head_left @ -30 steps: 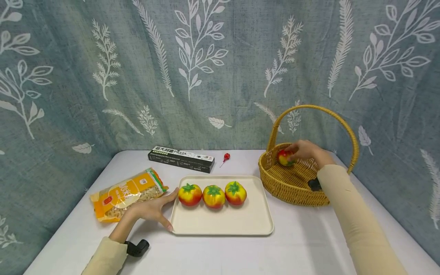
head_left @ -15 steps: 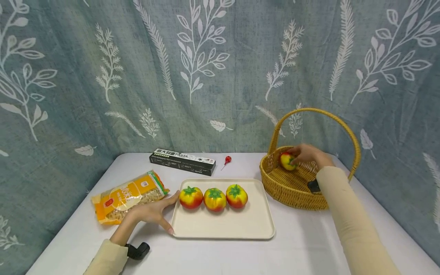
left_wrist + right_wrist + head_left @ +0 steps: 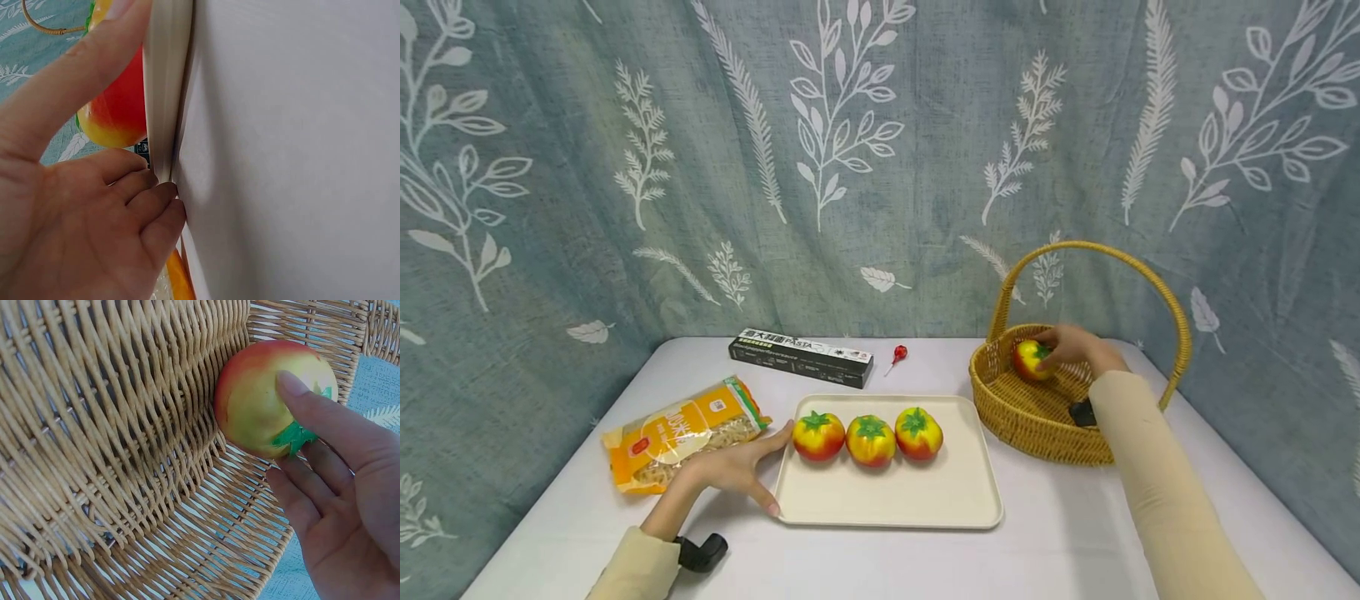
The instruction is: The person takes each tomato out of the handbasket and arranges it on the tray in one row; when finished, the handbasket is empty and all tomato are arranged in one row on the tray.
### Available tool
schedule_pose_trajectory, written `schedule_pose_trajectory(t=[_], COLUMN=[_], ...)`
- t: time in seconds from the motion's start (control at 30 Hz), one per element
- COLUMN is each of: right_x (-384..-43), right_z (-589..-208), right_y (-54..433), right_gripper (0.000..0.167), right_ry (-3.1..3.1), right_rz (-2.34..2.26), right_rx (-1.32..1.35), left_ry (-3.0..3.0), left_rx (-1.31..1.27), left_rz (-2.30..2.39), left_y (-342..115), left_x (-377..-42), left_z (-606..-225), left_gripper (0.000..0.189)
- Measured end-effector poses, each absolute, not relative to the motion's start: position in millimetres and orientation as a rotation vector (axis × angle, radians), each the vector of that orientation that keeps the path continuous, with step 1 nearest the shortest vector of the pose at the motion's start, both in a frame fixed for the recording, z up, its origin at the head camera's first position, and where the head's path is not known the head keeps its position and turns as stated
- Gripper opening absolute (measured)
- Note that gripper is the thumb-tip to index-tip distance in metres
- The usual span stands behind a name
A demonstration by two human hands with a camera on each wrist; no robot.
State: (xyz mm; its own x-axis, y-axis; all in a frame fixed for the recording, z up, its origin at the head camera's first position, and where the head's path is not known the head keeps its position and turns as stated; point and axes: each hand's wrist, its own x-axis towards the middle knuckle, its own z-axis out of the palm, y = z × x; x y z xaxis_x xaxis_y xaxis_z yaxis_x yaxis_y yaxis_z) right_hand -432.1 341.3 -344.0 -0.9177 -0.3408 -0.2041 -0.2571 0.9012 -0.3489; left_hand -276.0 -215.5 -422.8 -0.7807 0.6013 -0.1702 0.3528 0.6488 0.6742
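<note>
In the head view my right hand (image 3: pixel 1075 348) reaches into the wicker basket (image 3: pixel 1037 433) at the back right. It grips a red-and-yellow toy tomato (image 3: pixel 1030 360) by the basket's left inner wall. The right wrist view shows the thumb on the toy tomato (image 3: pixel 265 406) and the fingers beside its green leaves. My left hand (image 3: pixel 733 467) is at the left edge of the cream tray (image 3: pixel 887 500), thumb and fingers spread along its rim. Three more toy tomatoes, left (image 3: pixel 818 437), middle (image 3: pixel 871 442) and right (image 3: pixel 919 434), sit in a row on the tray.
An orange bag of pasta (image 3: pixel 685 433) lies left of the tray, behind my left hand. At the back are a black pasta box (image 3: pixel 801 358) and a red lollipop (image 3: pixel 898 354). The basket's tall handle (image 3: pixel 1093 246) arches over my right hand.
In my right hand the toy tomato has turned, its green leaves now toward the upper right and more yellow facing the camera. The head view has tilted up slightly. My left hand stays at the tray.
</note>
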Motion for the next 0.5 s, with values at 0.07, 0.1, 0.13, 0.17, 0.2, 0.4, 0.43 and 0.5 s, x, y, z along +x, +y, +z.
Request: schedule_pose_trajectory(t=[0.07, 0.1, 0.13, 0.17, 0.2, 0.4, 0.43, 0.5], right_x=[-432.0, -431.7, -431.7, -431.8, -431.5, -429.0, -428.7, -428.3], right_z=[-344.8, -345.1, -345.5, -345.9, -346.0, -345.6, -344.9, -343.1], right_y=[341.9, 341.7, 341.4, 341.3, 340.6, 339.6, 339.9, 341.6], right_gripper=[0.071, 0.071, 0.071, 0.072, 0.072, 0.074, 0.074, 0.072], right_ry=[2.809, 2.811, 2.813, 2.819, 2.822, 2.831, 2.833, 2.835], right_rz=[-0.465, -0.469, -0.472, -0.474, -0.476, -0.448, -0.440, -0.442], right_rx=[-0.431, -0.420, -0.412, -0.401, -0.395, -0.380, -0.375, -0.364], left_ry=[2.492, 2.493, 2.494, 2.494, 2.496, 2.493, 2.490, 2.490], left_rx=[0.751, 0.747, 0.742, 0.738, 0.734, 0.729, 0.731, 0.735], left_rz=[0.898, 0.896, 0.894, 0.893, 0.889, 0.892, 0.894, 0.893], left_y=[-214.9, -214.7, -214.5, -214.5, -214.7, -214.8, -214.4, -213.7], left_x=[-275.5, -275.3, -275.1, -274.7, -274.6, -273.9, -273.8, -274.3], left_z=[-422.5, -422.6, -422.5, -422.4, -422.6, -422.0, -421.6, -421.3], left_gripper=[0.122, 0.122, 0.122, 0.122, 0.122, 0.122, 0.122, 0.122])
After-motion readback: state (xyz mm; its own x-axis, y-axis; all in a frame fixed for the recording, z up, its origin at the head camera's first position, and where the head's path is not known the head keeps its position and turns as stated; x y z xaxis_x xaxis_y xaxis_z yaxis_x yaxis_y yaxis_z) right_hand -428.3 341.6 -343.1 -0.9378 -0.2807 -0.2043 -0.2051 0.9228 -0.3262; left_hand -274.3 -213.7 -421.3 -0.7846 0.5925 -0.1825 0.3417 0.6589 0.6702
